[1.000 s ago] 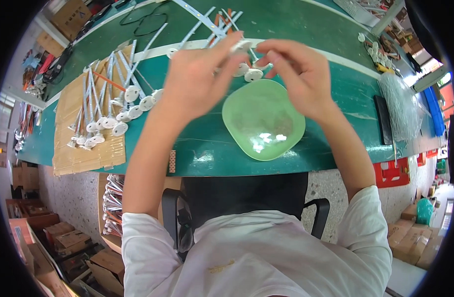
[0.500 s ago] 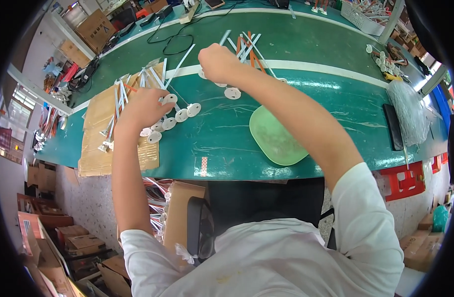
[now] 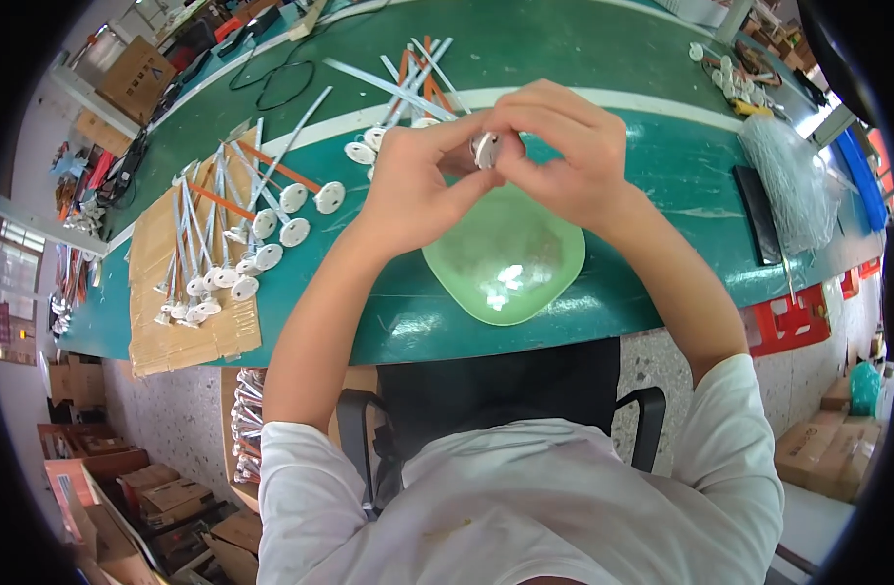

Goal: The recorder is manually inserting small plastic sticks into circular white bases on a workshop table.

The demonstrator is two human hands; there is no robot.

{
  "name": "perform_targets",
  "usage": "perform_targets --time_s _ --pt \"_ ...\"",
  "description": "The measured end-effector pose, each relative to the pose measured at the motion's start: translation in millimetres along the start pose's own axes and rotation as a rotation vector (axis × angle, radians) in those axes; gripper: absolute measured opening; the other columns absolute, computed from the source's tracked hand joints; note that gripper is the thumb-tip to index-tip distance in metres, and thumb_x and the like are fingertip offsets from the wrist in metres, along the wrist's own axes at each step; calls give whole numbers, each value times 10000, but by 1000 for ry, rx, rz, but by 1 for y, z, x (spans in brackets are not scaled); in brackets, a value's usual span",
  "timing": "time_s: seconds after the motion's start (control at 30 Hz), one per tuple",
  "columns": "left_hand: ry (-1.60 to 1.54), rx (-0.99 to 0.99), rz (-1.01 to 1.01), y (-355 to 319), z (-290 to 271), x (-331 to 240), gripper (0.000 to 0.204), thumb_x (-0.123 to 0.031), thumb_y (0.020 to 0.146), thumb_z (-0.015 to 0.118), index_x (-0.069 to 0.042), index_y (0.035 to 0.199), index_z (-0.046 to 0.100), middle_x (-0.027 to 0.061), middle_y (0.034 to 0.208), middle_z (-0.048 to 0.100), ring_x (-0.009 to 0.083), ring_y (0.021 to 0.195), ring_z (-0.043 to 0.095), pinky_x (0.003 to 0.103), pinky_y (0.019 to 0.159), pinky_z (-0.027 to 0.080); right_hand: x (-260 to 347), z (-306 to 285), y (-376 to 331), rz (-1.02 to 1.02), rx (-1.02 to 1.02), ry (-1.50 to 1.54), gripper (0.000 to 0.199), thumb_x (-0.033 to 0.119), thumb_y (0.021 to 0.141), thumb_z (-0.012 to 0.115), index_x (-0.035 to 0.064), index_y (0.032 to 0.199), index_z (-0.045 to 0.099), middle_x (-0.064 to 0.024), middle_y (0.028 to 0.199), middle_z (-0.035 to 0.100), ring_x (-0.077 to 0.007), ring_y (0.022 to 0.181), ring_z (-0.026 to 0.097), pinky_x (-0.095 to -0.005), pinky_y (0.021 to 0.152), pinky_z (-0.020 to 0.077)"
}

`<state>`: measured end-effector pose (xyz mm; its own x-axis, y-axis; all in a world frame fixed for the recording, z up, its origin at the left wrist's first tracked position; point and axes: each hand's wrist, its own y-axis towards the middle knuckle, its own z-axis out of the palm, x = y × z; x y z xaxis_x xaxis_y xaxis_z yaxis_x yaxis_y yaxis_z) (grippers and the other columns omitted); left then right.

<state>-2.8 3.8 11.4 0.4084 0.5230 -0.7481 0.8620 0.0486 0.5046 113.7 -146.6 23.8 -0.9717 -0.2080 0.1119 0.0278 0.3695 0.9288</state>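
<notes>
My left hand (image 3: pixel 418 185) and my right hand (image 3: pixel 564 156) meet above a light green dish (image 3: pixel 510 258) on the green table (image 3: pixel 603 58). Between the fingertips of both hands sits a small white round disc part (image 3: pixel 484 148). Whether a rod is attached to it is hidden by my fingers. Several white rods with round disc ends (image 3: pixel 272 224) lie to the left, some on a sheet of brown cardboard (image 3: pixel 189 322). More rods, white and orange, lie in a pile (image 3: pixel 413 73) beyond my hands.
A clear bag of thin grey pieces (image 3: pixel 783 180) and a black flat device (image 3: pixel 759 210) lie at the right. Small parts (image 3: pixel 725 68) sit at the far right. A black cable (image 3: pixel 281 73) loops at the back. Cardboard boxes (image 3: pixel 164 487) stand on the floor.
My left hand came back from the rods on the left and my right hand drew in from the far pile. Both now meet over the green dish on a white disc part.
</notes>
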Motion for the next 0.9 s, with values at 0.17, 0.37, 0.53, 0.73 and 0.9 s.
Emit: perform_targets --time_s 0.17,0.37,0.53,0.73,0.9 --pt "-81 -143 2 -11 19 14 394 -34 932 656 -45 1326 663 114 823 746 189 796 779 265 707 588 -1 -6 -20 131 63 115 229 -39 739 758 -1 964 741 -115 937 748 -214 794 733 -287 701 609" --pt "100 -127 10 -26 15 19 427 -39 962 638 -42 1389 626 106 724 735 175 769 781 253 659 569 6 1 -25 142 59 18 188 16 805 781 15 989 742 -95 904 745 -168 760 726 -288 699 596" --pt "-213 -92 -53 -25 14 26 406 -54 983 635 -3 1385 611 132 885 767 171 845 781 276 736 615 3 -7 -21 444 146 386 135 11 806 785 19 940 772 -122 884 736 -226 725 717 -295 648 556" --pt "62 -25 -34 -26 10 23 386 -17 1039 554 38 1422 559 136 1033 750 206 948 748 328 863 610 8 2 -28 232 100 68 131 6 841 755 16 971 767 -142 867 749 -262 745 736 -306 665 568" --pt "188 -286 33 -17 5 26 337 5 975 621 69 1305 618 105 1039 743 147 925 718 288 824 569 20 2 -32 477 247 10 153 63 827 762 19 974 749 -114 880 743 -225 769 730 -317 716 594"
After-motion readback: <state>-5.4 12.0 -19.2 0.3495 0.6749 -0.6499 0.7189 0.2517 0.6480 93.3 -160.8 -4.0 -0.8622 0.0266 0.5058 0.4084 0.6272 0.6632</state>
